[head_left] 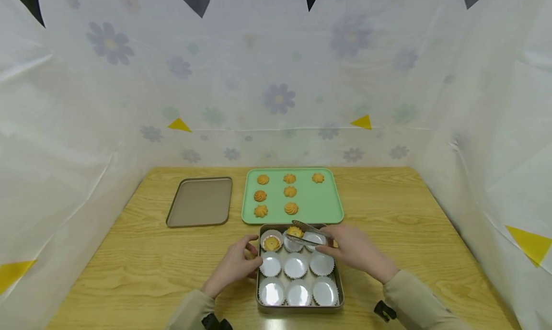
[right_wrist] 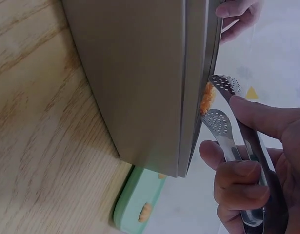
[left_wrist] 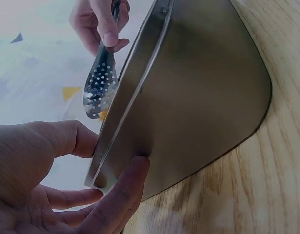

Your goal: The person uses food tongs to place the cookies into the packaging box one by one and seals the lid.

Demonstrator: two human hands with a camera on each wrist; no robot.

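Note:
My right hand [head_left: 355, 249] grips metal serving tongs [right_wrist: 254, 146] with perforated tips. Between the tips sits a golden piped cookie [head_left: 295, 231], over the paper cup in the middle of the tin's back row. Along the left edge of the deep metal baking tin [head_left: 301, 309], my left hand [head_left: 235, 263] holds the rim and side wall with bent fingers, as the left wrist view shows. Shiny white cups [head_left: 295, 265] fill the tin in three rows. Another cookie [head_left: 271, 244] lies in the back left cup.
Behind the tin is a green tray [head_left: 321, 208] bearing several cookies [head_left: 291, 191], most toward its left and middle. A bare brown shallow tray [head_left: 200, 203] lies to its left. White sheeting [head_left: 276, 57] encloses the wooden table [head_left: 142, 263] at the back and sides.

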